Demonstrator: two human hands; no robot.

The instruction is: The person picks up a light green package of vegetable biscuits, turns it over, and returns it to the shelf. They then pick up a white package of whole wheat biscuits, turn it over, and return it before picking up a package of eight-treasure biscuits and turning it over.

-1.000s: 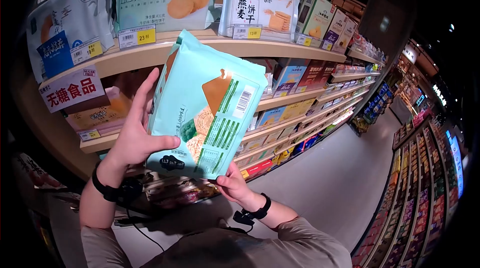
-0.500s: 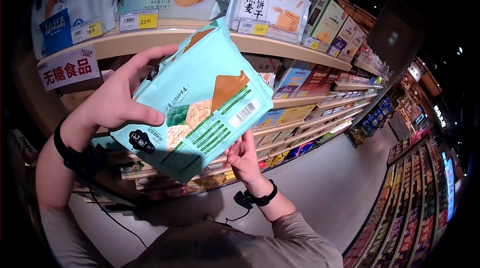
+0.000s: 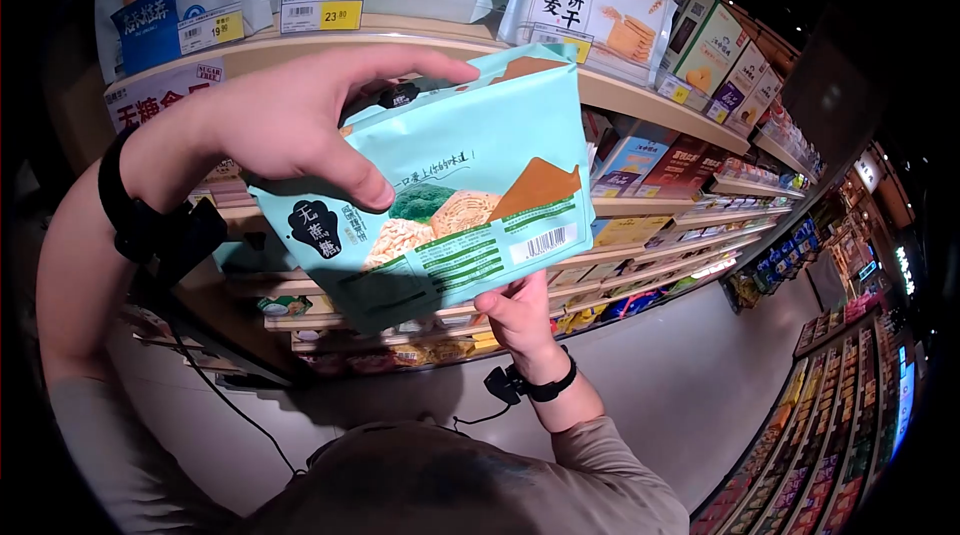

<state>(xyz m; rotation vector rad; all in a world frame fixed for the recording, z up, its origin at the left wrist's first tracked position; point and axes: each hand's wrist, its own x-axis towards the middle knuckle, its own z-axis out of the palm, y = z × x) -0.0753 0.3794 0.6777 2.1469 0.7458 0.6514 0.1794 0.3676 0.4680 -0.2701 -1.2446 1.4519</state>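
Observation:
A light teal snack package point(image 3: 450, 190) with pictures of biscuits, green text panels and a barcode is held up in front of the shelf. My left hand point(image 3: 310, 125) grips its upper left side, thumb across the front and fingers over the top edge. Under the lower right edge, my right hand point(image 3: 520, 310) holds the package from below, its thumb at the edge and some fingers hidden behind. The package lies tilted, its right end higher than its left.
Behind the package runs a shelf edge point(image 3: 400, 43) with price tags and large biscuit bags point(image 3: 590, 5). Lower shelves hold boxes point(image 3: 685, 163). Another stocked rack point(image 3: 850, 415) stands at the right, across the grey floor point(image 3: 660, 375). A cable hangs near my left wrist.
The package has turned clockwise, closer to level, and moved right with both hands. My left hand now reaches farther over its top edge. The shelves appear shifted slightly right.

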